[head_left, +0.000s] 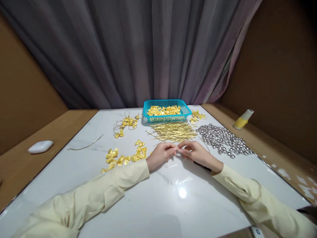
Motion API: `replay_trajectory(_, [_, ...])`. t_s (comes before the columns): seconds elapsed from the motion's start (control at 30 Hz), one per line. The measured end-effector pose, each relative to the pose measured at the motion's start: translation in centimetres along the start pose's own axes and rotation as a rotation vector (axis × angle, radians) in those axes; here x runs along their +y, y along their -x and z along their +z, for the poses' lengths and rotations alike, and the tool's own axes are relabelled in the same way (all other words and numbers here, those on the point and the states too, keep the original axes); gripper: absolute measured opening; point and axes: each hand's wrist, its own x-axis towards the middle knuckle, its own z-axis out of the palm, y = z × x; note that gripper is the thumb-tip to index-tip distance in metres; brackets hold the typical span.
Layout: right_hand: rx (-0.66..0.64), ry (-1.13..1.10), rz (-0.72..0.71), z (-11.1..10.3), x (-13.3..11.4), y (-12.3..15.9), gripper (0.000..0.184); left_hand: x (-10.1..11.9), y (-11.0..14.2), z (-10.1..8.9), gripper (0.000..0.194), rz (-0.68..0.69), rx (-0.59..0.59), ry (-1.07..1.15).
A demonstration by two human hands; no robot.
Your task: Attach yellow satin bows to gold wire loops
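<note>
My left hand point(161, 154) and my right hand point(193, 152) meet fingertip to fingertip above the white tabletop. Both are closed in a pinch, and whatever lies between the fingers is too small and hidden to make out. Just beyond them a pile of gold wire ties point(173, 131) is spread out. Yellow ribbon bows point(120, 160) lie loose beside my left forearm. To the right of my right hand is a wide scatter of shiny silver beads point(224, 140).
At the back stands a turquoise basket point(146, 112) of yellow bows. Bows with wire loops point(129, 122) lie at the back left, more bows point(196, 115) at the back right. A single wire point(86, 146), a white object point(41, 146) and a yellow-and-white cylinder point(243, 119) lie farther out.
</note>
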Motion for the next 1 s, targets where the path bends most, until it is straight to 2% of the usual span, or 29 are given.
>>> replay_trajectory(0.13, [0.065,0.024,-0.036,0.18,-0.09,-0.03,0.022,-0.07,0.10,0.09,0.025,0.007,0.020,-0.001])
replay_trajectory(0.5, [0.136,0.118,-0.125,0.52,0.52,-0.13,0.020,-0.31,-0.02,-0.05,0.028,0.015,0.025,-0.001])
replay_trajectory(0.63, [0.163,0.106,-0.106,0.54,0.60,-0.10,0.017,-0.42,-0.08,-0.04,0.028,0.030,0.059,-0.034])
replay_trajectory(0.7, [0.157,0.064,-0.066,0.41,0.50,-0.06,0.014,-0.49,-0.15,-0.06,0.027,0.029,0.079,-0.043])
replay_trajectory(0.87, [0.073,-0.005,0.021,0.18,0.27,-0.05,0.030,-0.56,-0.20,-0.10,0.026,0.035,0.087,-0.071])
replay_trajectory(1.0, [0.058,0.034,-0.017,0.32,0.34,-0.10,0.025,-0.60,-0.10,-0.04,0.024,0.065,0.089,-0.122])
